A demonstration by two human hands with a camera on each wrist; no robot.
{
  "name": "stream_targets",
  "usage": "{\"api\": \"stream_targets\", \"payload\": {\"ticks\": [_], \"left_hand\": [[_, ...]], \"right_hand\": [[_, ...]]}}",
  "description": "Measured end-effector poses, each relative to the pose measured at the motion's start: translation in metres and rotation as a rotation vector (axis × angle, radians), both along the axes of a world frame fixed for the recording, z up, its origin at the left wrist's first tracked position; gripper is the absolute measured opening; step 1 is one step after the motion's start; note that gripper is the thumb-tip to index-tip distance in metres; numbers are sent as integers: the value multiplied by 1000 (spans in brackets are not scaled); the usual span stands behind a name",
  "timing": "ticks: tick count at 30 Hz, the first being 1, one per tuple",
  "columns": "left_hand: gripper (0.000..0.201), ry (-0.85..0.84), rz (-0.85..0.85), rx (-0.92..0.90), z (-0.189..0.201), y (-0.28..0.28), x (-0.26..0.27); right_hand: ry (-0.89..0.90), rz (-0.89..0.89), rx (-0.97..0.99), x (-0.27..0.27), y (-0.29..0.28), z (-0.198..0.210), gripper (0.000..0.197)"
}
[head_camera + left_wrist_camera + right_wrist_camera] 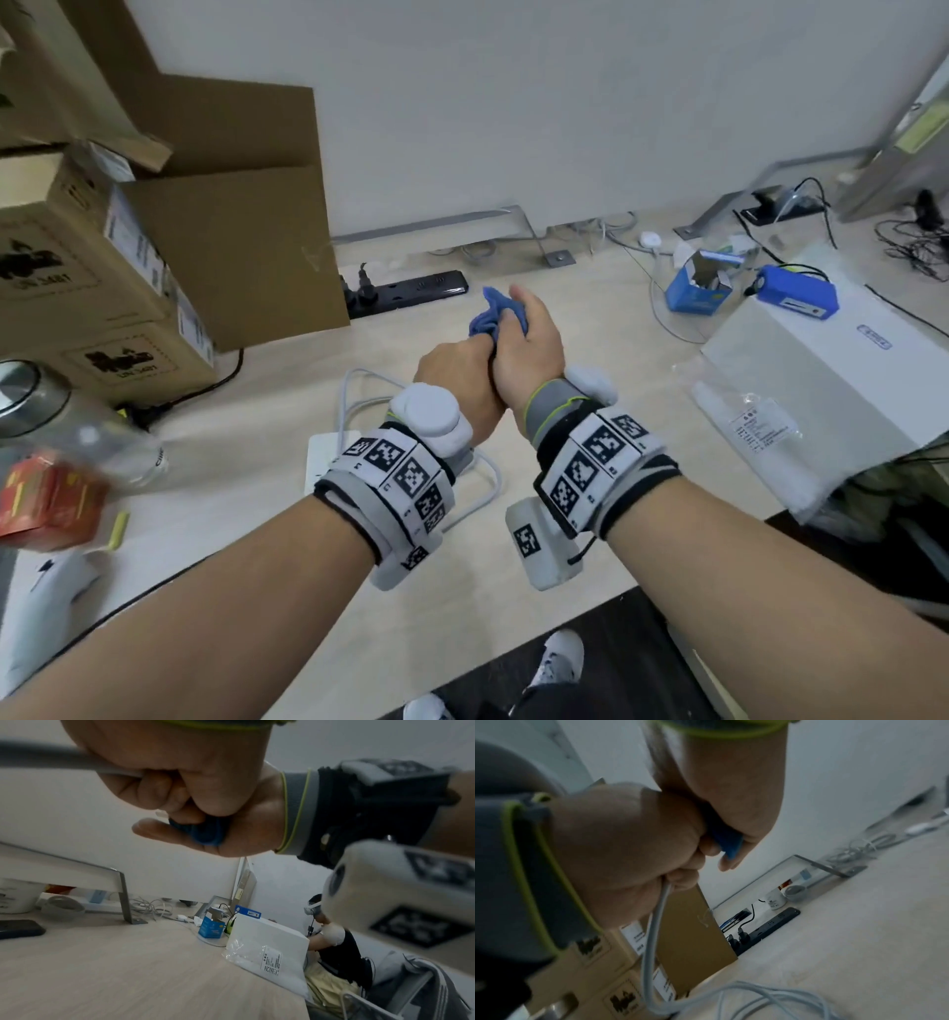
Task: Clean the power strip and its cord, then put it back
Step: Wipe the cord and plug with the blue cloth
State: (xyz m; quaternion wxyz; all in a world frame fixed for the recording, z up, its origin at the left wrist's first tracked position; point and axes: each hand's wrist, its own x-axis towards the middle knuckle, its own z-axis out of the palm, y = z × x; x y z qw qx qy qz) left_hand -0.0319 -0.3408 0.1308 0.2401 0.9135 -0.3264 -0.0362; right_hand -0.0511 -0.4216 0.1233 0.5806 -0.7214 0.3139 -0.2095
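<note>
Both hands meet above the middle of the desk. My left hand (457,372) makes a fist round the white cord (654,925), which hangs down to loose coils (757,1000) on the desk. Pressed against it, my right hand (531,342) grips a crumpled blue cloth (490,313) just above that fist; the cloth (729,841) shows between its fingers and thumb. I cannot tell whether the cloth wraps the cord. The white power strip (321,457) lies flat on the desk, mostly hidden under my left wrist, with cord loops (354,390) beside it.
Cardboard boxes (231,216) stand at the left. A black power strip (411,288) with plugs lies by the wall. A blue carton (698,290) and a white box (821,370) sit at the right. A blurred jar (46,406) and a red packet (46,498) are near left. Another person (334,943) sits beyond the desk.
</note>
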Motion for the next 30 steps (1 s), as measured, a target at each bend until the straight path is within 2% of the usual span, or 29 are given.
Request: {"api": "stream_targets", "payload": {"ticks": [3, 5, 8, 11, 13, 15, 17, 19, 22, 25, 27, 28, 30], "left_hand": [[16, 1, 4, -200, -15, 4, -1], [29, -41, -57, -358, -24, 7, -3], [36, 37, -100, -475, -26, 13, -6], [34, 224, 16, -538, -27, 16, 2], [35, 418, 94, -536, -25, 12, 8], [35, 649, 182, -537, -20, 7, 11], [31, 885, 259, -624, -12, 5, 9], [33, 1001, 226, -720, -8, 9, 8], [40, 986, 125, -728, -11, 17, 4], [43, 992, 79, -703, -14, 22, 1], [43, 1032, 79, -684, -15, 25, 2], [42, 1059, 88, -678, -15, 27, 4], [38, 1086, 112, -663, -14, 28, 8]], "right_hand": [[25, -126, 180, 9, -5, -5, 32], [10, -232, 422, 10, -19, -2, 22], [-42, -109, 759, 2, -40, 4, 27], [-125, 19, 878, -5, -43, 11, 22], [-133, 102, 760, -4, -32, 10, 15], [-112, 166, 353, -5, -19, 2, 14], [-59, 198, -73, -5, -14, -7, 16], [-49, 178, -232, -3, -14, -12, 26], [-1, 142, -209, 2, -19, -16, 35], [142, 90, 35, 9, -24, -19, 34], [162, 60, 173, 9, -27, -17, 36], [147, 72, 175, 8, -26, -15, 36], [125, 153, 39, 1, -18, -8, 34]]}}
